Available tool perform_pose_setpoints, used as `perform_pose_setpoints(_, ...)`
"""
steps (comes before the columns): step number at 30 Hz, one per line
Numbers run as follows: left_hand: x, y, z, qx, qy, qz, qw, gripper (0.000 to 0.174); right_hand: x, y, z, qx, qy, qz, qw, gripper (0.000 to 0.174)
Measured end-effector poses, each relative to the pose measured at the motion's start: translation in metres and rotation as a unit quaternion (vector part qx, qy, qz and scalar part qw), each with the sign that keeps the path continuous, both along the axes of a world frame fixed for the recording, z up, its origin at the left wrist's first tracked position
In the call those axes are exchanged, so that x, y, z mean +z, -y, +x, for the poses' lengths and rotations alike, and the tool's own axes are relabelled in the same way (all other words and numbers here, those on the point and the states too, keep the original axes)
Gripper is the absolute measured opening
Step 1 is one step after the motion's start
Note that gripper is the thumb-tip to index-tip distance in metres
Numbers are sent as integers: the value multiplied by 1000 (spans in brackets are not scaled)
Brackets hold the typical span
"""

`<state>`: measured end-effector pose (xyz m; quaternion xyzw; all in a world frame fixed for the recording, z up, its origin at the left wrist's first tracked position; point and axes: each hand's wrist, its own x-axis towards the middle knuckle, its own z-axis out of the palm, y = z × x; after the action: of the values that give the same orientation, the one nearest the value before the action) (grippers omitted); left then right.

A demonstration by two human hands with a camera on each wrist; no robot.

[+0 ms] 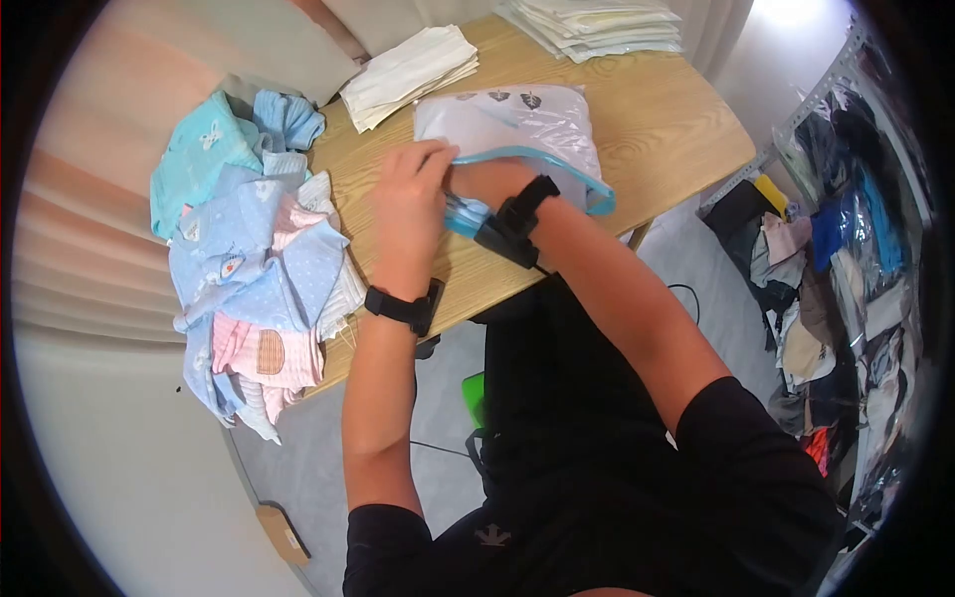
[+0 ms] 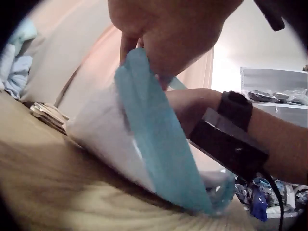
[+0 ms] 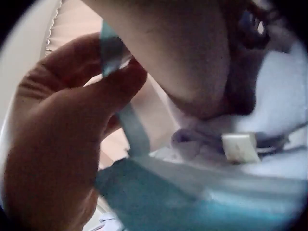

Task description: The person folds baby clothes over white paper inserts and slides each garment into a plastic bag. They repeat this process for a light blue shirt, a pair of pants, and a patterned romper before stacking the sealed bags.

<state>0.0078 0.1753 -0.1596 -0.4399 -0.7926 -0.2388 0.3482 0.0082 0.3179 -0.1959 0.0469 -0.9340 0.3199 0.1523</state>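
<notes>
A clear plastic bag (image 1: pixel 567 119) with a light blue edge strip and small dark leaf prints lies on the table, its mouth toward the person. My left hand (image 1: pixel 408 204) pinches the blue edge (image 2: pixel 149 130) at the left side of the mouth between thumb and fingers, lifting it. Through the opening reaches my right hand (image 1: pixel 489 179), in up to about the wrist. Pale folded cloth (image 3: pixel 284 91) with a small white tag (image 3: pixel 239 147) fills the bag beside that hand. The right fingertips are hidden in the bag, so I cannot tell whether they grip the cloth.
Baby clothes (image 1: pixel 249 249) in blue, pink and mint are heaped along the table's left side. Behind the bag lie a stack of cream sheets (image 1: pixel 413 75) and a pile of flat plastic packets (image 1: pixel 597 28). A rack (image 1: pixel 846 229) of clothes stands to the right.
</notes>
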Motion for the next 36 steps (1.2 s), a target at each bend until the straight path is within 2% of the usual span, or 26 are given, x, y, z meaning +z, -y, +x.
perform_pose_setpoints(1,-4,1,2,-2,13,4,1000,35,-3,-6,-4,54,-17,13,998,26)
perform_pose_setpoints(4,-15,5,9,10,44,19,999,36,-17,-11,-19,73,-38,1,997,21)
perform_pose_setpoints(5,-16,5,14,27,51,27,998,36,-10,-7,-9,35,-38,16,999,17)
perform_pose_setpoints(8,-19,-2,21,34,69,54,996,36,-42,3,-15,-37,-159,-90,982,17)
perform_pose_setpoints(9,-21,-2,24,30,77,62,995,36,-53,2,-17,-53,-187,-52,980,18)
perform_pose_setpoints(12,-30,-3,19,-1,66,81,995,28,-55,6,-15,-34,-189,-73,979,17)
perform_pose_setpoints(15,-36,-6,18,-21,143,160,976,27,-46,12,-12,-27,-73,80,994,18)
perform_pose_setpoints(18,-41,1,15,-35,198,199,959,27,-38,7,-25,53,37,176,982,23)
perform_pose_setpoints(21,-41,9,21,-52,250,164,953,37,-23,-2,-13,87,84,24,992,31)
perform_pose_setpoints(22,-40,9,21,-66,228,164,957,37,-21,-5,-14,83,77,-14,993,31)
perform_pose_setpoints(24,-39,9,22,-97,186,163,964,36,-25,-5,-22,55,-4,-45,998,31)
perform_pose_setpoints(27,-36,17,20,-100,182,130,970,42,-37,-8,-39,36,-112,-34,992,32)
perform_pose_setpoints(31,-42,21,40,21,187,109,976,55,-41,-1,-32,77,-149,15,986,33)
perform_pose_setpoints(36,-55,26,49,63,283,188,938,68,-43,5,-31,108,-148,51,982,34)
